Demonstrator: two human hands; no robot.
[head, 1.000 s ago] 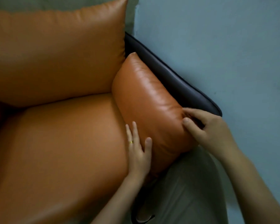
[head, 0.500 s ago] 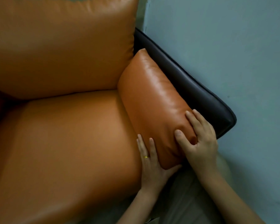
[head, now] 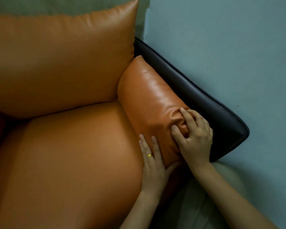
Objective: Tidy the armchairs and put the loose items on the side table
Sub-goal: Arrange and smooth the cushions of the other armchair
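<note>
1. The right hand (head: 195,138) has its grip closed on the arm cushion (head: 149,100). Thumb and curled fingers pinch up a fold of leather near the cushion's near end, and creases radiate from the pinch.
2. The left hand (head: 153,162) has an open grip. Its straight fingers lie flat along the cushion's inner side, in the seam against the seat cushion (head: 73,162), and the thumb reaches under the cushion's near end. A gold ring (head: 149,155) sits on one finger.
3. The arm cushion is a plump, oblong bolster of smooth, glossy orange leather at the right edge of the seat. Its long axis runs diagonally. The near end is under the hands, and the far end points up-left, wedged against the lower right corner of the back cushion (head: 59,63).
4. Its outer side rests against the dark armrest (head: 205,103), a smooth, piped panel that ends in a rounded corner beside the right hand.
5. The seat and back cushions are the same orange leather, swollen and softly rounded. The back cushion has a puckered top seam.
6. A pale blue-green wall (head: 229,47) stands just behind the armrest.
</note>
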